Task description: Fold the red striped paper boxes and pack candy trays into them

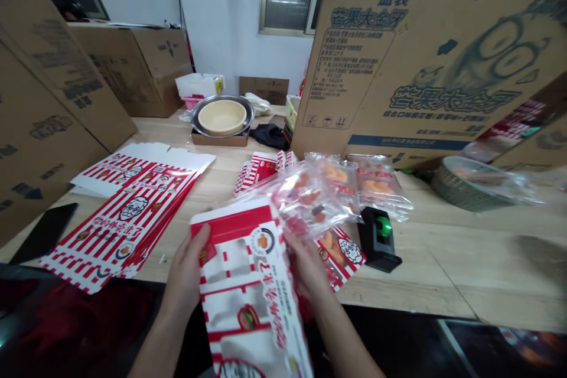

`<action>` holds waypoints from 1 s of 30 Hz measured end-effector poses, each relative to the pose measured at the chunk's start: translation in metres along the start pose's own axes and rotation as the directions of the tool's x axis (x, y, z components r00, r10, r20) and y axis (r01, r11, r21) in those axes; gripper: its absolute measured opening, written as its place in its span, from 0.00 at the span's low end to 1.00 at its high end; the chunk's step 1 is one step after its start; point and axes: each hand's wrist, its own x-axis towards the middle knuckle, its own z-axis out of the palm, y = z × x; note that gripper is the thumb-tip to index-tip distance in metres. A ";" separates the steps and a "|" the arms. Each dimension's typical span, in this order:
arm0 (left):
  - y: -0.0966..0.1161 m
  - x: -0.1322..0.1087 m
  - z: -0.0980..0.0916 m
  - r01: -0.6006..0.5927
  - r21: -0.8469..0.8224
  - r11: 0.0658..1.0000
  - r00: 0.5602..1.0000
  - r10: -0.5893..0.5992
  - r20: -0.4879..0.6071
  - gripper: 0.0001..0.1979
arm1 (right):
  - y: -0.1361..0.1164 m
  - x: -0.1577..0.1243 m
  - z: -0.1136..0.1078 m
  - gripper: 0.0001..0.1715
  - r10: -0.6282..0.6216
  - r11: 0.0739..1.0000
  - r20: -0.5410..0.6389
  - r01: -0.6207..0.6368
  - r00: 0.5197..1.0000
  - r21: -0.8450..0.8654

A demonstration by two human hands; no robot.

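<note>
My left hand (189,266) and my right hand (305,263) grip the two sides of a red-and-white printed paperboard box (241,283), which is partly folded and has window cut-outs. Clear plastic packets of orange-and-red snacks (310,198) lie against its far edge, just above my right hand. More sealed packets (376,180) lie beyond them on the wooden table (425,266). To the left of my left hand is a stack of flat, red-striped box blanks (128,224). A further printed blank (341,254) lies under the packets, next to my right hand.
A black tape dispenser with a green roll (378,239) stands right of my hands. Further off are a black phone (44,231), a woven basket (469,183), a steel tray holding a cream bowl (221,117), and large printed cardboard cartons (425,53) at both sides.
</note>
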 end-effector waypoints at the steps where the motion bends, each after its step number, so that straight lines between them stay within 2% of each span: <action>1: 0.004 0.003 -0.007 -0.058 0.002 0.998 0.997 0.058 -0.050 0.15 | -0.005 0.002 -0.001 0.15 0.002 0.998 -0.031 0.000 1.000 0.066; 3: 0.009 0.007 -0.019 -0.125 0.032 0.992 0.986 0.128 -0.109 0.14 | -0.016 0.010 -0.003 0.14 -0.028 0.979 -0.113 0.050 0.993 0.198; 4: 0.009 0.007 -0.022 -0.121 0.055 0.991 0.987 0.126 -0.095 0.14 | -0.021 0.015 -0.004 0.14 -0.059 0.966 -0.157 0.096 0.986 0.238; 6: 0.004 0.004 -0.021 -0.055 0.096 0.994 0.998 0.056 -0.011 0.17 | -0.028 0.025 -0.004 0.13 -0.117 0.953 -0.235 0.176 0.965 0.248; 8: -0.008 -0.004 -0.014 0.052 0.109 0.993 0.994 -0.062 0.090 0.20 | -0.030 0.033 0.000 0.12 -0.136 0.950 -0.266 0.201 0.955 0.238; 10: -0.021 -0.013 -0.005 0.138 0.094 0.986 0.968 -0.155 0.200 0.20 | -0.028 0.036 0.006 0.12 -0.111 0.957 -0.218 0.163 0.970 0.240; 13: -0.034 -0.020 0.001 0.207 0.082 0.975 0.914 -0.223 0.338 0.17 | -0.024 0.032 0.009 0.15 0.029 0.974 -0.023 -0.023 0.999 0.223; 16: -0.036 -0.021 -0.004 0.230 0.101 0.968 0.885 -0.252 0.391 0.16 | -0.022 0.027 0.000 0.17 0.164 0.968 0.088 -0.178 0.983 0.178; 21: -0.033 -0.018 -0.011 0.181 0.144 0.973 0.873 -0.227 0.432 0.18 | -0.021 0.026 -0.015 0.14 0.129 0.963 0.048 -0.137 0.990 0.232; 24: -0.035 -0.018 -0.010 0.135 0.187 0.973 0.862 -0.209 0.463 0.17 | -0.023 0.019 -0.016 0.14 0.208 0.958 0.086 -0.220 0.974 0.184; 26: -0.038 -0.018 -0.011 0.060 0.182 0.981 0.894 -0.134 0.428 0.16 | -0.025 0.012 -0.019 0.14 0.274 0.950 0.139 -0.291 0.951 0.116; 28: -0.041 -0.018 -0.015 -0.025 0.138 0.990 0.935 -0.026 0.354 0.18 | -0.027 0.006 -0.026 0.17 0.279 0.956 0.155 -0.290 0.948 0.053; 30: -0.043 -0.018 -0.019 -0.077 0.118 0.990 0.955 0.039 0.296 0.20 | -0.029 0.003 -0.035 0.18 0.277 0.961 0.136 -0.276 0.951 -0.021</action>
